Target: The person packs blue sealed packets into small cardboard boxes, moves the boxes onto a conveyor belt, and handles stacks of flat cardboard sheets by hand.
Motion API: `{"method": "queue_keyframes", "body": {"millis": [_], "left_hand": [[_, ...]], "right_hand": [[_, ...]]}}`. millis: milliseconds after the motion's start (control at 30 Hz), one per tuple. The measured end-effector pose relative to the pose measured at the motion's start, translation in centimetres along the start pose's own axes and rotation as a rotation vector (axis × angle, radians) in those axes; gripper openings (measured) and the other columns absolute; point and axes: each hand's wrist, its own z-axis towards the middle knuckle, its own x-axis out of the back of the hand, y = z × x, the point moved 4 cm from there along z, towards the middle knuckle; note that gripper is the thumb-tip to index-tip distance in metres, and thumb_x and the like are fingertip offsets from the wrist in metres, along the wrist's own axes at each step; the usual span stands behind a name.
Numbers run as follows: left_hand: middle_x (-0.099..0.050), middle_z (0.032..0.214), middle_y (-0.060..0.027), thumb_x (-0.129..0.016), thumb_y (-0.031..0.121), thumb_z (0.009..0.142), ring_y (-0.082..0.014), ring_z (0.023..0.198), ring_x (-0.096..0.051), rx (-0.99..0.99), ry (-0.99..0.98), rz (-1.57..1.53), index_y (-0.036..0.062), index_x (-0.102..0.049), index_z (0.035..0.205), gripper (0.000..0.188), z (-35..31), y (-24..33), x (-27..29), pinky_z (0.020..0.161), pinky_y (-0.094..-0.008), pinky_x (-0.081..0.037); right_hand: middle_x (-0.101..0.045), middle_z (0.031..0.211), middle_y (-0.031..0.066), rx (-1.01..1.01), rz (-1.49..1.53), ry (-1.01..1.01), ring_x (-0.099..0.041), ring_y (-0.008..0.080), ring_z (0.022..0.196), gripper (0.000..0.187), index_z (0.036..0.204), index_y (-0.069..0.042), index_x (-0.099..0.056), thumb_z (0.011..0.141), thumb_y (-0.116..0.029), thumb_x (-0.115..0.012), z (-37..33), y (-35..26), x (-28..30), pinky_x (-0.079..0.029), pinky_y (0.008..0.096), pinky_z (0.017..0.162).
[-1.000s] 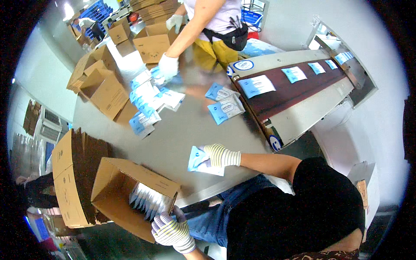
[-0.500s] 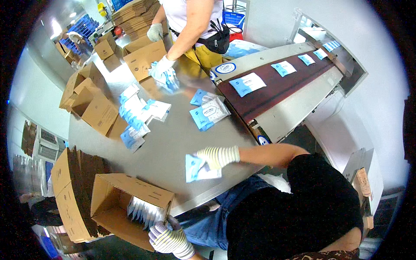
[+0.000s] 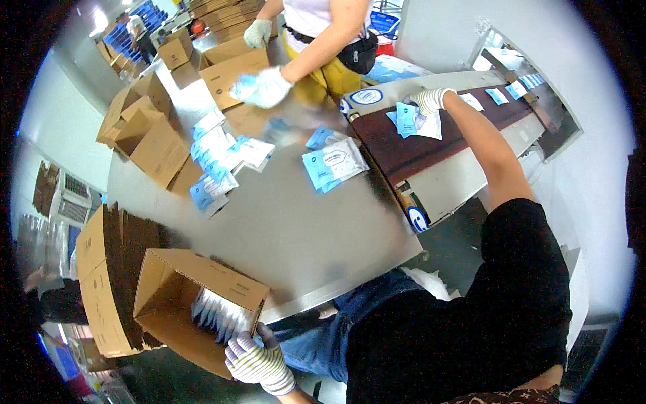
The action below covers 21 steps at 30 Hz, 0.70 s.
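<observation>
And the right grip (image 3: 431, 101) has swung up from over the tabletop (image 3: 309, 229) to the conveyor belt (image 3: 410, 161), its packet (image 3: 406, 120) travelling with it! The left grip (image 3: 259, 363), meanwhile, stays down at the near side of the open carton (image 3: 222, 273).

Here's the state of play: the right grip is closed on that blue-and-white packet, fingers pressed over its top, and a second one seems to peek out beneath, though the overlap makes that hard to call. On the left, gloved fingers lie over the cardboard; whether they clamp it or merely rest there, I can't tell. Just beyond those fingertips, inside the carton, stands a row of packets (image 3: 219, 316).

More packets on the belt (image 3: 496, 96) line up to the right of the right grip. Below and left of it, a few loose packets (image 3: 336, 161) overlap on the tabletop; farther left lies a larger heap (image 3: 219, 158), and beyond that heap a co-worker (image 3: 306, 20) has packets too.

The step in hand looks like gathering off the belt, one packet onto another. The next move calls for a firm pinch around both, edges kept together, so the lower one doesn't slide free.
</observation>
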Motion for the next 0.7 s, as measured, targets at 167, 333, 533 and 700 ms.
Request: {"method": "queue_keyframes", "body": {"millis": [167, 333, 533, 700], "left_hand": [[-0.048, 0.062, -0.0067, -0.068, 0.033, 0.08, -0.0261, 0.056, -0.05, 0.006, 0.011, 0.031, 0.0112, -0.05, 0.072, 0.029, -0.1, -0.1, -0.2, 0.049, -0.0382, -0.038], [-0.048, 0.062, -0.0057, -0.069, 0.031, 0.078, -0.0252, 0.056, -0.05, 0.038, -0.019, 0.007, 0.012, -0.049, 0.07, 0.029, 0.0, -0.1, -0.3, 0.049, -0.0373, -0.038], [-0.05, 0.064, -0.0054, -0.07, 0.03, 0.077, -0.0252, 0.056, -0.051, 0.04, -0.029, 0.009, 0.0124, -0.049, 0.073, 0.028, -0.3, -0.5, -0.4, 0.05, -0.0374, -0.039], [-0.049, 0.064, -0.0051, -0.07, 0.033, 0.075, -0.0244, 0.055, -0.049, -0.007, 0.027, -0.006, 0.0129, -0.048, 0.078, 0.029, 0.0, -0.1, 0.0, 0.048, -0.0372, -0.035]], "right_hand": [[-0.06, 0.119, 0.0186, 0.142, -0.127, -0.094, -0.057, 0.0322, 0.109, 0.073, 0.124, -0.003, -0.054, 0.063, -0.036, -0.077, 2.7, -6.8, 2.6, -0.045, 0.0385, 0.094], [-0.06, 0.119, 0.0199, 0.37, 0.076, 0.01, -0.058, 0.0335, 0.108, 0.083, 0.125, 0.002, -0.051, 0.063, -0.044, -0.082, 5.4, -14.3, 4.6, -0.045, 0.0384, 0.093], [-0.06, 0.12, 0.0176, 0.388, 0.039, -0.235, -0.059, 0.0312, 0.107, 0.091, 0.125, 0.001, -0.053, 0.061, -0.059, -0.078, 8.8, -21.9, 1.1, -0.046, 0.0386, 0.093], [-0.067, 0.1, 0.0162, 0.539, -0.01, -0.319, -0.061, 0.0277, 0.097, 0.07, 0.108, -0.003, -0.064, 0.062, -0.054, -0.079, 10.8, -21.8, -6.3, -0.047, 0.0404, 0.085]]}}
